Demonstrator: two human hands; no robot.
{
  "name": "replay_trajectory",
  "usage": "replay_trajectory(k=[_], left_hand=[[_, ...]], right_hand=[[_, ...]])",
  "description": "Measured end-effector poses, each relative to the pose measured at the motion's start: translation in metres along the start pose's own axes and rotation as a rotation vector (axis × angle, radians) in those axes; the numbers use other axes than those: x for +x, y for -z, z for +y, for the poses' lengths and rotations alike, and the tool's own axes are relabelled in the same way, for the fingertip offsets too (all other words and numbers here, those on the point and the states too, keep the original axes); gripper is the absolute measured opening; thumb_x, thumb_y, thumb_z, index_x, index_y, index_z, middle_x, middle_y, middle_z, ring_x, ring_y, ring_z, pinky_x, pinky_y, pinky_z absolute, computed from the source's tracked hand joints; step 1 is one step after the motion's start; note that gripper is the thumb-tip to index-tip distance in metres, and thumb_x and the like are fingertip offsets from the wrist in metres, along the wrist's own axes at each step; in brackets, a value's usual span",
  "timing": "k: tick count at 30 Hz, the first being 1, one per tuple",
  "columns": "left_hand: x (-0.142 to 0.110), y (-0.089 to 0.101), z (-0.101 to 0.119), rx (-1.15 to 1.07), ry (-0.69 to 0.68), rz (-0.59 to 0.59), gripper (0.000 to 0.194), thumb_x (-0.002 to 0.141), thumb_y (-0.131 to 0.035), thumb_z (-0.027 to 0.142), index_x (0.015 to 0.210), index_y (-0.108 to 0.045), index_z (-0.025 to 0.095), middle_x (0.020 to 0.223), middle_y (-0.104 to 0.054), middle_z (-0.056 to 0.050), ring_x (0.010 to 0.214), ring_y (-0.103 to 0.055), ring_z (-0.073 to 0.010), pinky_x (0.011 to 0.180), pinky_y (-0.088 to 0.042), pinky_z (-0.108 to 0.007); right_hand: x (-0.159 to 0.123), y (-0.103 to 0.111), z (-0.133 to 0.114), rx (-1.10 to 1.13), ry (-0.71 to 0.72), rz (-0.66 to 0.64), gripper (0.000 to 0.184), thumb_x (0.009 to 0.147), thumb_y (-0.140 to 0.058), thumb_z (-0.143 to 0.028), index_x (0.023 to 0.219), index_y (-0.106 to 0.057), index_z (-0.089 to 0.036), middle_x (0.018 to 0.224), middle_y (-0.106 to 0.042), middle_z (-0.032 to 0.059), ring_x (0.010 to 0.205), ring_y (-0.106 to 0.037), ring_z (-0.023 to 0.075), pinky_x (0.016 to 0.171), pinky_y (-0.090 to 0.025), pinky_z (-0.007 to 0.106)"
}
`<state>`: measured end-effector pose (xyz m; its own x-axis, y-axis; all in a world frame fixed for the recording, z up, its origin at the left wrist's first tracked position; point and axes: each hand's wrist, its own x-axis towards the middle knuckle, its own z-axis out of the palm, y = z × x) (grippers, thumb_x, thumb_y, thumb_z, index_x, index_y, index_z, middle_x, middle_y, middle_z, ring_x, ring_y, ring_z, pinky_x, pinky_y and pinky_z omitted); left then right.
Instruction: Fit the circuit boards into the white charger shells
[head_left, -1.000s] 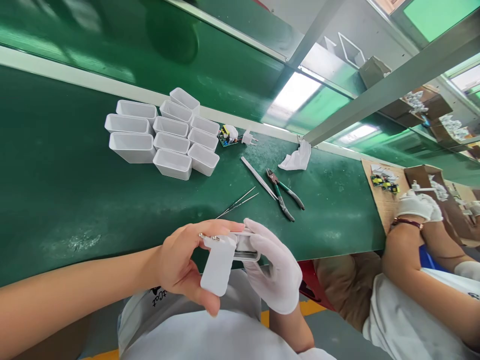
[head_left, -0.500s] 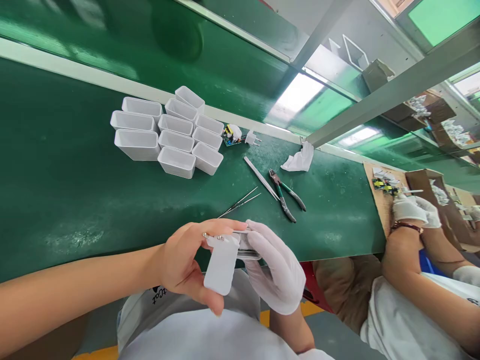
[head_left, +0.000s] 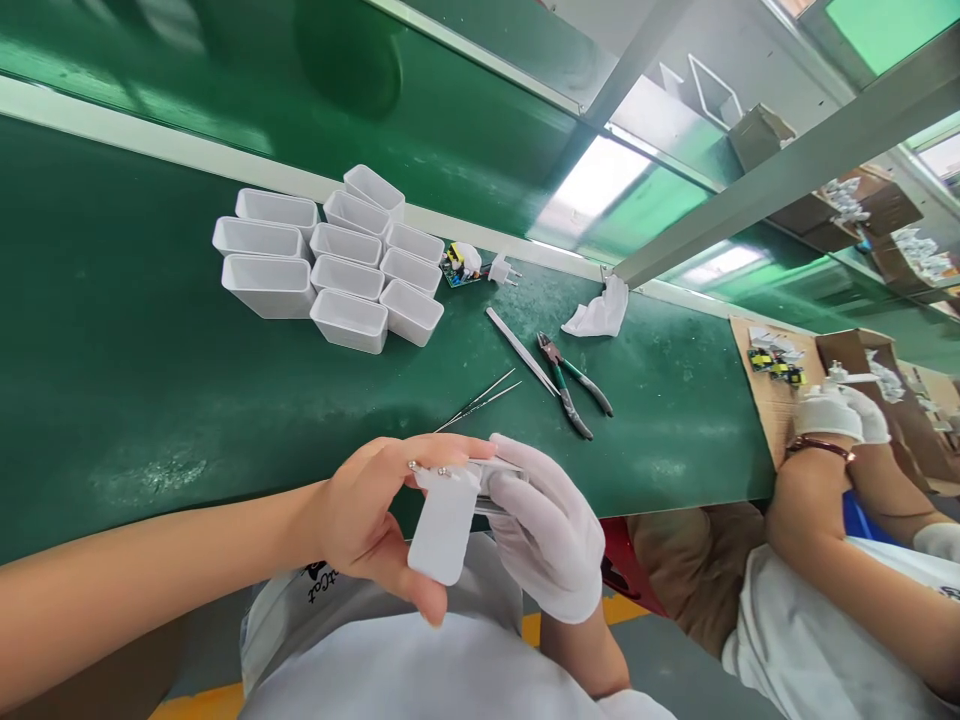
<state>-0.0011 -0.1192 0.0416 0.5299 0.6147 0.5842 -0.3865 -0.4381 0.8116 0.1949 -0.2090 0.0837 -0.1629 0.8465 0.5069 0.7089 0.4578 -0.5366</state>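
Observation:
Low over the bench's front edge, both hands grip a white power adapter (head_left: 442, 530). Its flat white end faces left and down, and two small metal plug pins stick out at its upper corner. My bare left hand (head_left: 375, 525) is wrapped round that end, thumb below and fingers stretched along the top. In a white glove, my right hand (head_left: 547, 535) closes over the other end, with a narrow open gap showing beside its fingers. The inside of the adapter is mostly hidden. Just beyond my hands lie thin metal tweezers (head_left: 480, 400).
Several empty white cases (head_left: 349, 320) stand grouped at the back left. Beside them are a circuit board (head_left: 459, 268) and a plug (head_left: 504, 270). Diagonal cutters (head_left: 570, 380), a white strip (head_left: 517, 345) and a crumpled glove (head_left: 604, 308) lie rightward. A co-worker's gloved hands (head_left: 832, 415) are at far right.
My right hand's fingers have shifted slightly over the adapter, and the gap beside them looks narrower. My left hand keeps its hold. The whole view has shifted a little.

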Motion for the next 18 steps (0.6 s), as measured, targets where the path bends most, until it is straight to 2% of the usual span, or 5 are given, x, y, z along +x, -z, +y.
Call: replay_trajectory(k=[3, 8, 11, 14, 18], left_hand=[[0.003, 0.0, 0.002, -0.09, -0.03, -0.003, 0.092, 0.067, -0.081, 0.069, 0.141, -0.045, 0.029, 0.121, -0.069, -0.013, 0.104, -0.074, -0.033, 0.086, -0.066, -0.04], [0.004, 0.002, 0.012, -0.135, 0.211, -0.005, 0.085, 0.066, -0.084, 0.065, 0.135, -0.052, 0.027, 0.131, -0.067, -0.013, 0.084, -0.076, -0.0229, 0.071, -0.065, -0.03], [0.002, 0.001, 0.014, -0.173, 0.205, 0.02, 0.086, 0.066, -0.085, 0.063, 0.137, -0.05, 0.03, 0.132, -0.066, -0.009, 0.083, -0.075, -0.02, 0.07, -0.064, -0.027], [0.001, -0.001, 0.012, -0.197, 0.195, 0.057, 0.085, 0.067, -0.085, 0.062, 0.138, -0.049, 0.031, 0.132, -0.066, -0.008, 0.092, -0.075, -0.023, 0.069, -0.063, -0.025], [0.0, -0.002, 0.008, -0.183, 0.156, 0.022, 0.089, 0.067, -0.085, 0.061, 0.142, -0.047, 0.03, 0.129, -0.067, -0.012, 0.091, -0.075, -0.0269, 0.068, -0.065, -0.029]], right_hand=[[0.0, -0.003, 0.003, 0.073, 0.019, 0.063, 0.055, 0.087, -0.063, -0.004, 0.134, -0.053, -0.029, 0.133, -0.064, 0.0141, 0.113, -0.069, 0.0296, 0.082, -0.066, 0.044], [-0.004, -0.005, 0.004, 0.09, -0.022, 0.062, 0.062, 0.087, -0.063, -0.002, 0.142, -0.048, -0.026, 0.139, -0.061, 0.0154, 0.121, -0.066, 0.0288, 0.09, -0.064, 0.045], [-0.006, -0.005, 0.003, 0.062, -0.029, 0.057, 0.064, 0.087, -0.063, -0.001, 0.146, -0.047, -0.023, 0.141, -0.06, 0.0154, 0.124, -0.064, 0.0275, 0.093, -0.064, 0.041], [-0.003, -0.003, 0.003, 0.192, -0.071, 0.063, 0.059, 0.088, -0.068, -0.005, 0.14, -0.052, -0.027, 0.141, -0.061, 0.0121, 0.122, -0.065, 0.0284, 0.091, -0.064, 0.043], [0.009, 0.016, 0.018, 0.312, -0.2, 0.304, 0.041, 0.097, -0.06, -0.016, 0.134, -0.053, -0.031, 0.129, -0.067, 0.0074, 0.107, -0.072, 0.0264, 0.077, -0.065, 0.042]])
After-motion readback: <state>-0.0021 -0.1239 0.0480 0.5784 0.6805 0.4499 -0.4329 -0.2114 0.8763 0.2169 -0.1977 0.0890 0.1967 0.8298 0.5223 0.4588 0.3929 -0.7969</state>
